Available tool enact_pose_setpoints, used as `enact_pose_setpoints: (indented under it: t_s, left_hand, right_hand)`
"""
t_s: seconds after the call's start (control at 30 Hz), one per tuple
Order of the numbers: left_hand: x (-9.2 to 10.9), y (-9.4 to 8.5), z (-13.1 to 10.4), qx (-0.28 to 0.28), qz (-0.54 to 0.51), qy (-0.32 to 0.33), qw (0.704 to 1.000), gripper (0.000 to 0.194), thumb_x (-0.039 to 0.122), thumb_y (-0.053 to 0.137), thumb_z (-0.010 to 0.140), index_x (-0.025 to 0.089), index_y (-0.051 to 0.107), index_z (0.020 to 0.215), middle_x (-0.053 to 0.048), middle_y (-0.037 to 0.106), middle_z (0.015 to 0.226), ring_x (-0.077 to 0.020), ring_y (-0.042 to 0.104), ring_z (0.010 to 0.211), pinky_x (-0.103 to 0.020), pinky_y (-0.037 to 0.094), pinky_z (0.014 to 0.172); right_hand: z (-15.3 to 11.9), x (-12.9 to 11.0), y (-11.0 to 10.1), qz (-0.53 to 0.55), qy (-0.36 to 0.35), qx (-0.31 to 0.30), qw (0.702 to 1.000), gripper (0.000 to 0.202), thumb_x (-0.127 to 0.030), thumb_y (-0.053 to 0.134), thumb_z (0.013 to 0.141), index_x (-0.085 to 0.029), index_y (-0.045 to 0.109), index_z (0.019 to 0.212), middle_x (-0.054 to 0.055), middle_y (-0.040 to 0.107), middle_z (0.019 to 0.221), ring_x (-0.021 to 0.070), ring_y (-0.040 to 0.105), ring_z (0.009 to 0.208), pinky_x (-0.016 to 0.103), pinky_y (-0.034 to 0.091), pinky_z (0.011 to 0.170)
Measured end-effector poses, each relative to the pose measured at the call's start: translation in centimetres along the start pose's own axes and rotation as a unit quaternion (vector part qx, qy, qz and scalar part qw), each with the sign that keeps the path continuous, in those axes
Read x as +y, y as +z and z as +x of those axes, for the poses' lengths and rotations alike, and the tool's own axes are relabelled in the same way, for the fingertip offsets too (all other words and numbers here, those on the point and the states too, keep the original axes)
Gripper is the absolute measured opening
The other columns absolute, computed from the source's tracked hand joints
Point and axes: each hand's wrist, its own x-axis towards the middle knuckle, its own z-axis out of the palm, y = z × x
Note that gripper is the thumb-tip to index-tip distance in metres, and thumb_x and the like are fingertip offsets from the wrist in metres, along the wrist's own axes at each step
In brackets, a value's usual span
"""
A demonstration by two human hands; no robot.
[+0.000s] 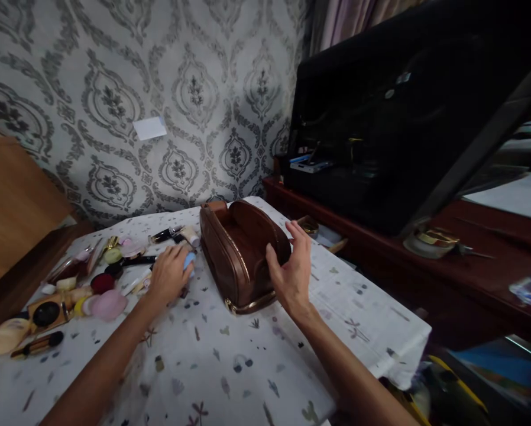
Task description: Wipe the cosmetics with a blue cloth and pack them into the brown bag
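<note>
A brown leather bag (pixel 221 254) with a gold zipper stands unzipped on the patterned white cloth (pixel 230 367), its flap raised. My right hand (pixel 292 269) is at the bag's right side, fingers apart, thumb by the opening. Left of the bag, my left hand (pixel 170 275) is closed around a small light blue item (pixel 189 260). Makeup items spread to the left, among them a pink sponge (pixel 109 305), a dark red round item (pixel 103 283), a tan square compact (pixel 47 315) and a brush with a black handle (pixel 37 345).
A large black screen (pixel 402 118) stands on a dark red desk (pixel 473 236) at the right, with an open drawer (pixel 330 235) below. Patterned wallpaper is behind. A wooden panel (pixel 17 207) rises at the left.
</note>
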Motion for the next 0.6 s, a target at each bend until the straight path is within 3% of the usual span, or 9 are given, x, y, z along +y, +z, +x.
enact_pose_setpoints:
  t_s: [0.1,0.2,0.3,0.37,0.6]
  left_hand:
    - [-0.5,1.5,5.2,-0.036,0.006,0.045,0.998,0.026,0.024,0.054,0.084,0.016,0.069,0.105,-0.016,0.063,0.130,-0.0347,0.051,0.127,-0.049,0.044,0.101]
    - [-1.3,3.0,7.8,-0.079,0.004,0.084,0.993,0.026,0.024,0.059,0.078,0.020,0.072,0.101,-0.010,0.065,0.130,-0.0310,0.050,0.129,-0.044,0.043,0.103]
    - [-2.0,3.5,8.1,-0.113,0.022,0.084,0.990,0.025,0.029,0.058,0.080,0.020,0.074,0.096,-0.010,0.070,0.120,-0.0319,0.058,0.117,-0.045,0.045,0.096]
    - [-2.2,3.4,7.8,-0.125,0.042,0.075,0.988,0.025,0.031,0.055,0.082,0.019,0.075,0.093,-0.012,0.070,0.118,-0.0342,0.059,0.114,-0.048,0.044,0.094]
    - [-0.8,3.3,7.9,-0.151,0.097,0.040,0.983,0.027,0.021,0.050,0.081,0.013,0.075,0.090,-0.019,0.069,0.111,-0.0406,0.058,0.109,-0.055,0.041,0.088]
  right_hand:
    - [-0.4,0.7,0.3,0.007,0.040,0.010,0.999,0.049,-0.028,0.056,0.088,-0.019,0.046,0.135,0.016,0.051,0.137,0.0290,0.049,0.129,0.056,0.040,0.109]
    - [-0.8,1.8,0.5,0.047,0.121,-0.014,0.991,0.049,-0.028,0.056,0.083,-0.016,0.049,0.130,0.015,0.057,0.129,0.0289,0.055,0.118,0.052,0.045,0.102]
    - [-0.6,2.5,0.3,0.113,0.189,-0.079,0.972,0.037,-0.020,0.050,0.077,-0.017,0.058,0.113,0.008,0.067,0.100,0.0243,0.061,0.091,0.043,0.052,0.086]
    - [-0.3,2.5,-0.1,0.156,0.190,-0.103,0.964,0.034,-0.017,0.046,0.073,-0.019,0.061,0.104,0.004,0.067,0.089,0.0221,0.060,0.083,0.038,0.051,0.081]
    - [0.4,3.0,-1.3,0.219,0.180,-0.113,0.952,0.033,-0.018,0.046,0.073,-0.019,0.064,0.102,0.003,0.069,0.098,0.0221,0.060,0.092,0.036,0.048,0.088]
